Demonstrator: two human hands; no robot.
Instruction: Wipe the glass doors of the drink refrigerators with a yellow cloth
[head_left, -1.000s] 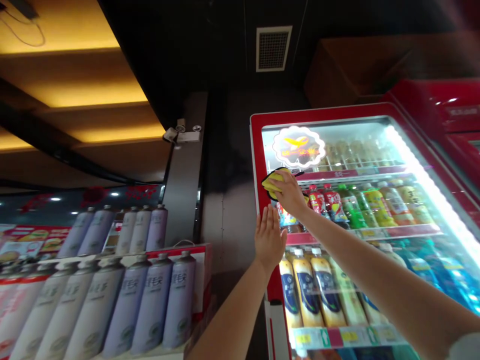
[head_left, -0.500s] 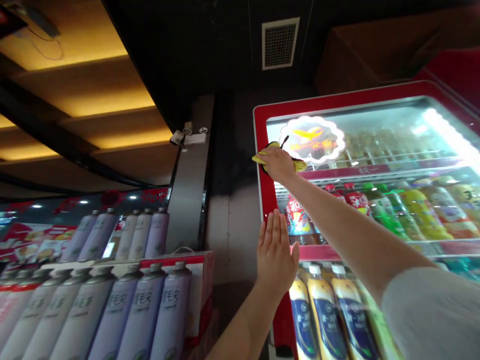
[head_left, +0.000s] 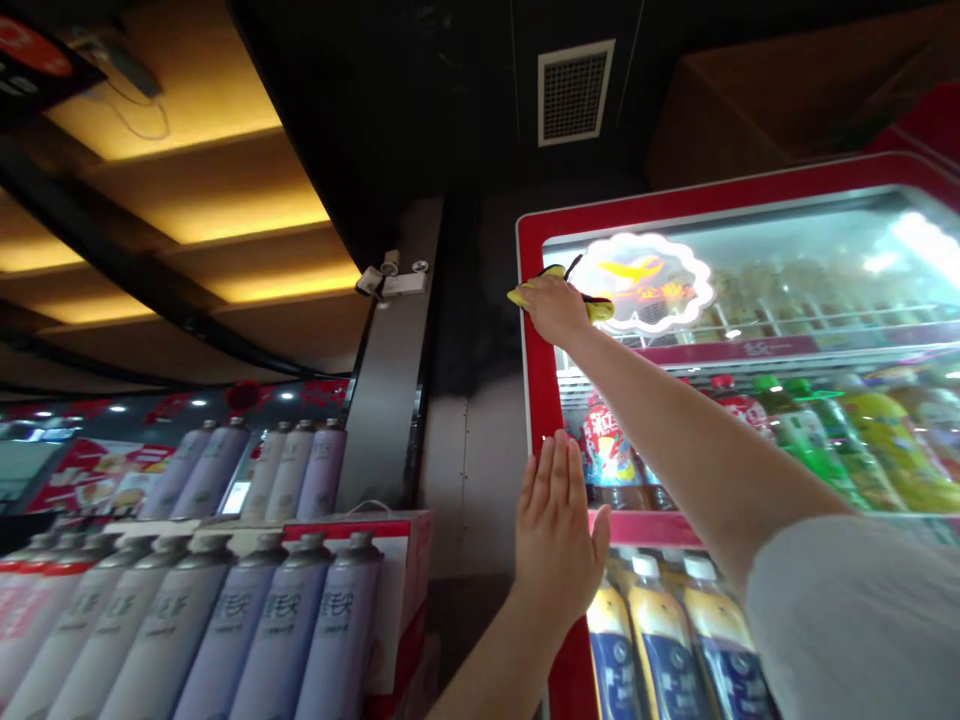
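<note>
My right hand [head_left: 556, 309] presses a yellow cloth with dark edges [head_left: 600, 310] against the upper left part of the fridge door, on the red frame [head_left: 541, 385] and the glass beside it. Parts of the cloth stick out on both sides of the hand. Lower down, my left hand [head_left: 559, 535] lies flat with its fingers stretched upward over the red frame's left edge, holding nothing. A glowing scalloped sign [head_left: 645, 283] shows just right of the cloth. Bottles [head_left: 611, 440] stand on shelves behind the glass.
At the lower left, rows of purple and white bottles [head_left: 259, 630] stand on a red and white display [head_left: 409, 570]. A grey pillar [head_left: 394, 390] rises behind them. A vent [head_left: 575, 92] is in the dark ceiling, and a brown box [head_left: 720, 110] sits above the fridge.
The camera view has shifted slightly, so the fridge and shelves appear moved to the right. Both hands keep nearly the same places on the door, and the cloth remains under my right hand.
</note>
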